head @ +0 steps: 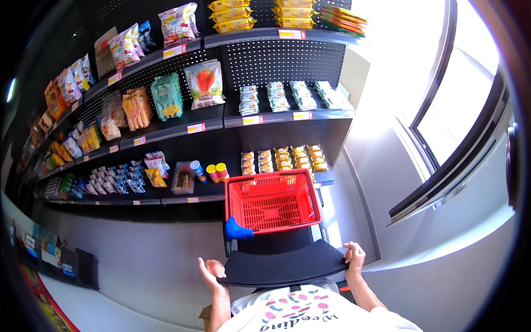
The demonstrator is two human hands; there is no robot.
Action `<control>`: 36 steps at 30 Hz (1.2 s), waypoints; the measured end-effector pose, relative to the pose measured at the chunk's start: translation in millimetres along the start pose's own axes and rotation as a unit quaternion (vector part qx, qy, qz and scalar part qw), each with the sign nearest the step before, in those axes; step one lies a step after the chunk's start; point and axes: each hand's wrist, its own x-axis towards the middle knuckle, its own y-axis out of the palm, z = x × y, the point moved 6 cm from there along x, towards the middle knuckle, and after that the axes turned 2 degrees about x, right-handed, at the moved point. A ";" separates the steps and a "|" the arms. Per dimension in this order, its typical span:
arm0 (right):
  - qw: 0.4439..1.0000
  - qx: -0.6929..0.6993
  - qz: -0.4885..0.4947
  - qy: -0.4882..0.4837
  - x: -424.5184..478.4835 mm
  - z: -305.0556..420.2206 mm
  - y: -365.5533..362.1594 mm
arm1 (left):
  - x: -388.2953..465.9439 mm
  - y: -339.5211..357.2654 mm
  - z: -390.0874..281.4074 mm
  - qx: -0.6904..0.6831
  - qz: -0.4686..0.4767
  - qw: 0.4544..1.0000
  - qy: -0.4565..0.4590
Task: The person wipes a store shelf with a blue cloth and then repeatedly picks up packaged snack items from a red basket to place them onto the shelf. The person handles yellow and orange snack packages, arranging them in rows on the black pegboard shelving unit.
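Observation:
A curved black board spans the space before my waist, over a white printed shirt. My left hand is at the board's left corner, with one digit raised and the other fingers curled against the edge. At the opposite corner my right hand grips the rim with bent fingers. Just beyond the board stands a red plastic shopping basket with nothing inside. A blue cloth-like piece covers its near left corner. Underneath the basket, a dark support shows in part.
Black store shelves carry snack packs ahead and to the left. Canisters and small wrapped cakes sit on the lowest shelf. To the right are a wall and a dark-framed window. Another low display stands at far left.

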 end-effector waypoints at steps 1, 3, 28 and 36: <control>1.000 -0.001 -0.002 0.002 -1.5 -0.5 1.0 | 1.8 -2.1 0.6 -0.005 0.000 1.000 -0.008; 1.000 -0.002 -0.006 0.007 -4.0 -1.3 5.4 | 7.1 -6.2 -1.0 -0.014 0.000 1.000 -0.023; 0.880 -0.264 0.391 0.063 -7.2 7.1 41.9 | -20.0 37.5 -58.5 0.538 0.006 0.811 0.230; 0.801 -0.454 0.349 -0.175 117.6 70.3 23.7 | -142.5 207.3 68.8 0.681 0.274 0.665 0.138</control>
